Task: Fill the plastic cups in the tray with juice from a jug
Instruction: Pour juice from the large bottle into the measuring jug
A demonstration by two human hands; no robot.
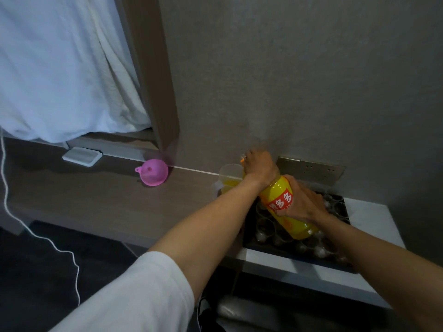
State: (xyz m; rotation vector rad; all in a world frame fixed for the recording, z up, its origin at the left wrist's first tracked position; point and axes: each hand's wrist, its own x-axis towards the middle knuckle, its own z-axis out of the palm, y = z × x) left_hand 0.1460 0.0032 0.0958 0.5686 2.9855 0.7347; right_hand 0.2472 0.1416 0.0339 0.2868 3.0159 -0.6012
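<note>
A big yellow juice bottle [281,204] with a red label leans over the black tray [299,259], neck toward the wall. My left hand [260,167] grips its neck and cap end; an orange cap edge shows beside the fingers. My right hand [303,203] holds the bottle's body from the right. Just left of the bottle's neck stands a clear jug [229,178] with some yellow juice in its bottom. Several clear plastic cups [265,228] sit in the tray, partly hidden under the bottle and my arms.
A pink funnel [153,172] lies on the brown shelf by the wall. A white box [81,156] sits further left near the white curtain. A white cable [36,233] trails down on the left. A socket plate [314,171] is on the wall behind the tray.
</note>
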